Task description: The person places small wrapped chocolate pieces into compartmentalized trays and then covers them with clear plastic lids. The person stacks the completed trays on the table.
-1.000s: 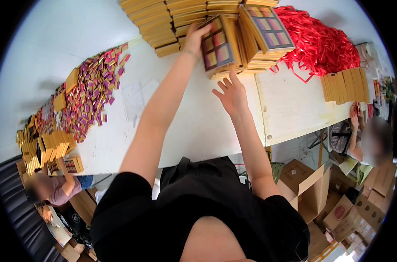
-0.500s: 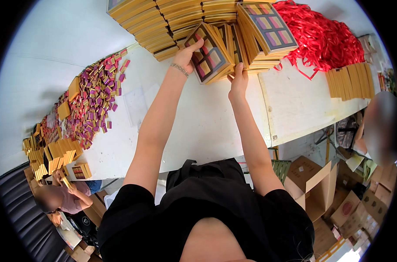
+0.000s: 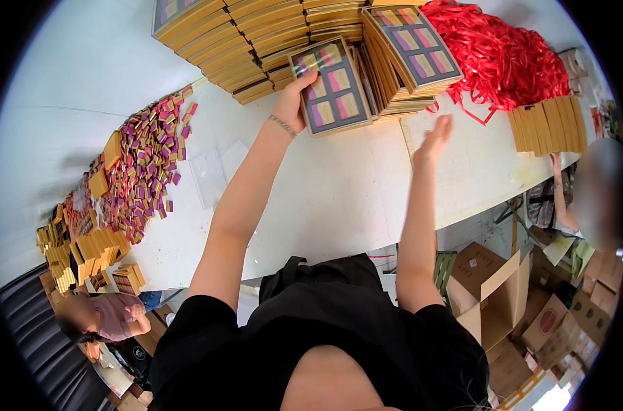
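My left hand point(image 3: 292, 108) is closed around the left edge of a flat gold-sided box point(image 3: 340, 111), its thumb lying on top. The box's clear lid shows small pink, purple and gold blocks in dark compartments. Just right of it, more boxes lean on edge against a stack topped by a similar box point(image 3: 413, 49). My right hand point(image 3: 431, 142) is over the table, fingers stretched out and slightly blurred, holding nothing. Behind my left hand rise tall stacks of gold boxes point(image 3: 273, 38).
Red ribbon point(image 3: 496, 61) is heaped at the back right, beside a row of gold boxes point(image 3: 547, 127). Small purple and gold blocks point(image 3: 143, 161) cover the left, near a clear plastic sheet point(image 3: 207, 179). An open carton point(image 3: 493, 294) stands below. People sit at both ends.
My right hand has come away from the boxes and moved right. The box in my left hand has turned flatter, its lid facing up.
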Motion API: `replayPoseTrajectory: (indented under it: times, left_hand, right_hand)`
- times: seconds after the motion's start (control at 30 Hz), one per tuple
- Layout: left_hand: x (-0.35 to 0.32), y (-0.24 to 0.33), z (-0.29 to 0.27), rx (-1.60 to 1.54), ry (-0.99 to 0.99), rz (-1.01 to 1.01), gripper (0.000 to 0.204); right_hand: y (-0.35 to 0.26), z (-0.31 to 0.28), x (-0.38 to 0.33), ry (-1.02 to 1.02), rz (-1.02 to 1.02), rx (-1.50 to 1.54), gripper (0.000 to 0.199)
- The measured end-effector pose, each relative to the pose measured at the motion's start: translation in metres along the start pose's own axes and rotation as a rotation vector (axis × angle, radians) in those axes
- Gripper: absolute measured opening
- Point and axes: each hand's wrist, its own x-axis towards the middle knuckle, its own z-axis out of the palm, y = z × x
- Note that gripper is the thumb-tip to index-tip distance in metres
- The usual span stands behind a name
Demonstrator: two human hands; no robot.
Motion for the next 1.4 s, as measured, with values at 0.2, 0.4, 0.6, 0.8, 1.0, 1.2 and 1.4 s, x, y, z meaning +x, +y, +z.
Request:
replayPoseTrajectory:
  times: [0.2, 0.4, 0.6, 0.8, 1.0, 1.2, 1.4]
  left_hand:
    - [0.015, -0.001, 0.046, 0.024, 0.024, -0.083, 0.050]
    - [0.012, 0.009, 0.018, 0.336, 0.092, -0.248, 0.077]
    - [-0.012, -0.012, 0.022, 0.331, 0.110, -0.195, 0.065]
    - [0.049, -0.002, 0.047, 0.308, 0.146, -0.115, 0.059]
    - [0.019, -0.003, 0.040, 0.260, 0.150, -0.056, 0.064]
    - [0.024, -0.026, 0.068, -0.140, 0.013, 0.116, 0.053]
    - [0.032, -0.028, 0.056, -0.154, 0.002, 0.114, 0.040]
  right_hand:
    - [-0.001, 0.016, 0.083, -0.414, 0.088, 0.370, 0.061]
    - [-0.009, 0.005, 0.093, -0.643, 0.218, 0.318, 0.050]
    - [-0.018, 0.002, 0.083, -0.639, 0.240, 0.315, 0.046]
    - [-0.011, 0.014, 0.095, -0.622, 0.208, 0.362, 0.047]
    - [0.001, 0.043, 0.078, -0.196, 0.036, 0.488, 0.059]
    - [0.003, 0.000, 0.116, -0.523, -0.006, 0.205, 0.064]
    - [-0.114, 0.006, 0.091, -0.960, 0.205, 0.358, 0.064]
